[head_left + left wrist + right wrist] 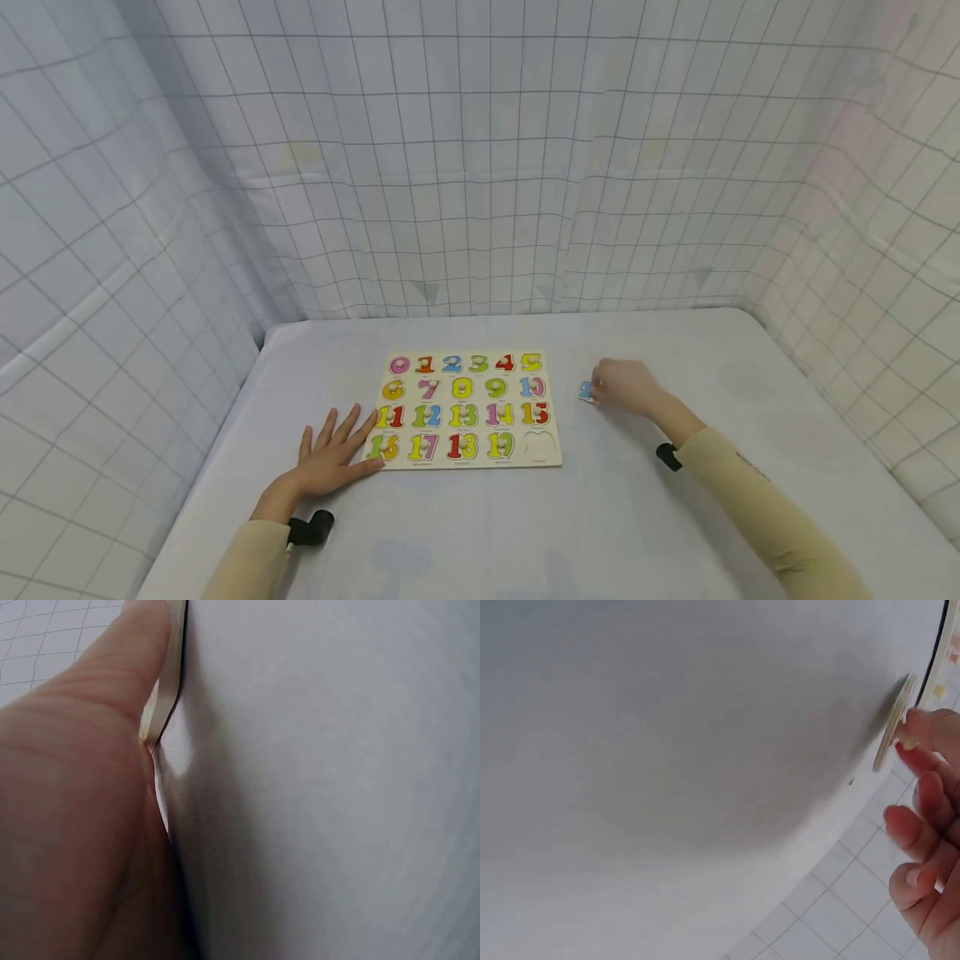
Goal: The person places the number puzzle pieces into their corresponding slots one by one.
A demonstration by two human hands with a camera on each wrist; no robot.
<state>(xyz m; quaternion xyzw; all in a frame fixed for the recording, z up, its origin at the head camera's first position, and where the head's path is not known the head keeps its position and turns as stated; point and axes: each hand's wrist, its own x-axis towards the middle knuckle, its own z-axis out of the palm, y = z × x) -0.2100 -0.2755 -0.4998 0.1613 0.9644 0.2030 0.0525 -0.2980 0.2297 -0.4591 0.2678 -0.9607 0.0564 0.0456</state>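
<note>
A wooden number puzzle board [450,466] lies flat on the table, with knobbed, coloured number pieces seated in rows. At its lower right corner is a bare recess [538,444]. My left hand [333,458] rests with spread fingers on the board's left edge; the left wrist view has the thumb [124,664] against the board's side. To the right of the board, my right hand [626,386] pinches a blue number puzzle piece [585,392] by its knob. In the right wrist view that piece [891,727] appears edge-on, close over the table; its number is mostly hidden.
A white cloth covers the table [465,533]. White grid-patterned curtains [480,167] hang behind it and at both sides. Each wrist wears a small black camera, such as the left wrist camera [311,528].
</note>
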